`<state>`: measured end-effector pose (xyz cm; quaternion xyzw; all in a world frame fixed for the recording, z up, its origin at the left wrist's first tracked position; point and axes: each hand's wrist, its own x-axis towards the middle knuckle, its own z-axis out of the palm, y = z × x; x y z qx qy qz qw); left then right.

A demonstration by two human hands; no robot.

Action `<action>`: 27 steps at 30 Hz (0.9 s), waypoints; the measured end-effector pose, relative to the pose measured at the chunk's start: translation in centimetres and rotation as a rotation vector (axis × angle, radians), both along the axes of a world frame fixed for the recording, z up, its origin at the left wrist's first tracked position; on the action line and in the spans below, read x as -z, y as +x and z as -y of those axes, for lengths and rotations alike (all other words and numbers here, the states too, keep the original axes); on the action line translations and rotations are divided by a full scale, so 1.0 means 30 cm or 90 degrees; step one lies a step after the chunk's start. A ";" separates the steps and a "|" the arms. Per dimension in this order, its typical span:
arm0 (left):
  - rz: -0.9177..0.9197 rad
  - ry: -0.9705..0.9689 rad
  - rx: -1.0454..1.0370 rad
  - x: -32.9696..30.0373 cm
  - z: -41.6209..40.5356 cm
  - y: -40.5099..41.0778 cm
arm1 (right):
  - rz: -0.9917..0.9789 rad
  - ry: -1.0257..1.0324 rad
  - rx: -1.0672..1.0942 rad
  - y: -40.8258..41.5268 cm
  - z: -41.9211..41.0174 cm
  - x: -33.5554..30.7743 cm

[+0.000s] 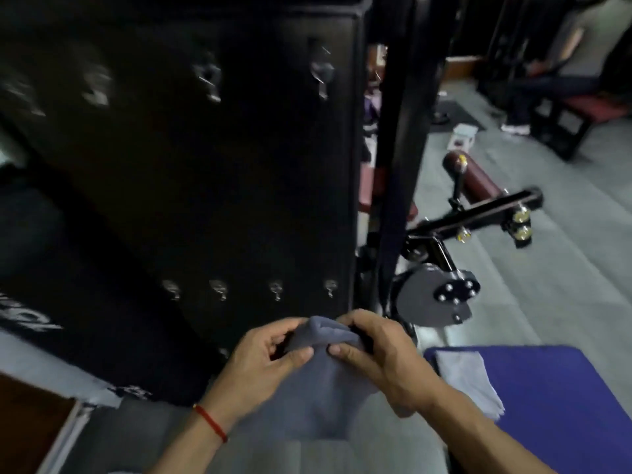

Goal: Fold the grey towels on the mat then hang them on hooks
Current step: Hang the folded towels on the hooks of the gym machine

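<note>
A folded grey towel (318, 398) hangs in front of me, pinched at its top edge by both hands. My left hand (263, 364) grips the upper left corner and my right hand (379, 354) grips the upper right. Just above them a dark panel (205, 183) carries a lower row of metal hooks (275, 289) and an upper row of hooks (321, 71). All the hooks I can see are bare. A second grey towel (468, 381) lies folded on the blue mat (554, 401) at the lower right.
Black gym equipment (441, 289) with a round plate and a bar stands right of the panel. A maroon roller pad (478, 181) lies on the grey floor beyond. A seated person (547, 83) is at the far right. A brown box edge (30, 429) sits lower left.
</note>
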<state>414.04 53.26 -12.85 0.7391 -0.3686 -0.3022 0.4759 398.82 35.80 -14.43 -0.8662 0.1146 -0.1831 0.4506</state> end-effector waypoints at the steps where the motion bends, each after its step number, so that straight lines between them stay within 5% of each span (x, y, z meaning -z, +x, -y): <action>1: 0.013 -0.012 -0.018 -0.044 -0.057 0.038 | 0.011 -0.029 -0.006 0.058 -0.044 -0.047; 6: 0.089 -0.085 -0.133 -0.241 -0.265 0.204 | 0.139 -0.188 0.026 0.340 -0.261 -0.216; 12: 0.120 -0.169 -0.135 -0.404 -0.390 0.399 | 0.173 0.082 -0.143 0.625 -0.397 -0.403; 18: 0.008 -0.277 -0.245 -0.508 -0.435 0.589 | 0.231 0.063 -0.214 0.868 -0.413 -0.553; 22: 0.174 -0.257 -0.319 -0.595 -0.423 0.700 | 0.272 0.012 -0.191 1.023 -0.428 -0.629; 27: 0.275 -0.216 -0.242 -0.621 -0.463 0.888 | 0.271 0.019 -0.186 1.149 -0.452 -0.655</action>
